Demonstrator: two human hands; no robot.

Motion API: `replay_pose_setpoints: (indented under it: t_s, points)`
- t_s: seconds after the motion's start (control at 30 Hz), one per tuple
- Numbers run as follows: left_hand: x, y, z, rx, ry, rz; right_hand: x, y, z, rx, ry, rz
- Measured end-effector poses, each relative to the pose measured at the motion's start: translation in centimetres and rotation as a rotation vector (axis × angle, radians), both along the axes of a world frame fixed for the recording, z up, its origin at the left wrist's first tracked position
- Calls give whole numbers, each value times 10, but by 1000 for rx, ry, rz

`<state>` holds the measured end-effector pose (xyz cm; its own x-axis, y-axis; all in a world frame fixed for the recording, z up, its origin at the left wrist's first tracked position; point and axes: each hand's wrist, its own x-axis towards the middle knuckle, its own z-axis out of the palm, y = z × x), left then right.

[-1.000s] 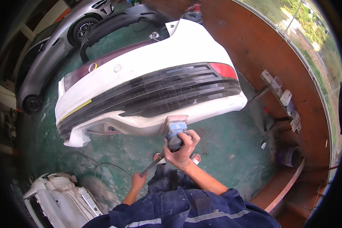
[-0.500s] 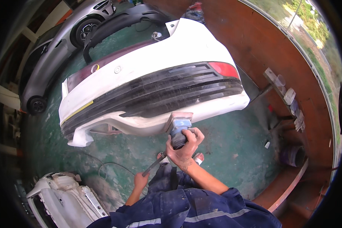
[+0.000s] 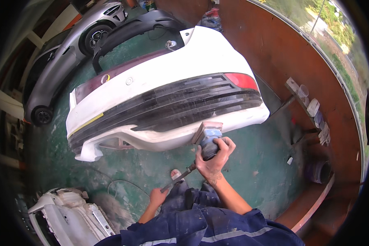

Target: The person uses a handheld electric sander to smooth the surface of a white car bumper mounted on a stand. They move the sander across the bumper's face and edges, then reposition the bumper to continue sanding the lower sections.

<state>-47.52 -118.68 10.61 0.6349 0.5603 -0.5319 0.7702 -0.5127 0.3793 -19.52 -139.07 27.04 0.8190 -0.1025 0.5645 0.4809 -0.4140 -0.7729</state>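
Workshop interior seen from the head. The green floor, dusted with pale patches, underlies everything; a rust-brown wall curves along the right side. A grey car stands at upper left. The white bumper, the work in hand, spans the centre, slightly tilted, its right end higher than its left. A black ribbed band crosses its face. Beyond it is a dark bumper, beside the car's wheel; at lower left lies a pale body panel. A purple bucket stands near the wall at right. A red lamp sits at the right end of the black band.

The sander, blue-bodied with a dark rounded top and a flat pad, is at the bumper's lower white edge, right of its middle; the pad appears to meet that edge. The right hand has its grip wrapped about the sander's rounded top, fingers curled over the far side. The left hand, lower and to the left, has its grip closed around the hose, which runs up to the sander. Smallest, a yellow-edged ring shows at the bumper's upper left edge.
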Motion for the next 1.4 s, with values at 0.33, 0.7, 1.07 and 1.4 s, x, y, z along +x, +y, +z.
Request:
replay_pose_setpoints:
  t_s: [0.33,0.7,1.07,1.4]
  points:
    - [-59,6,-13,-72,98,182,-46,70,-18,-86,-224,196]
    - [3,-13,-2,-43,92,-20,-2,12,-5,-80,-162,70]
    - [5,-16,5,-62,-37,9,1,-6,-11,-58,-72,-91]
    - [-70,24,-12,-31,102,85,-60,77,-31,-162,-186,299]
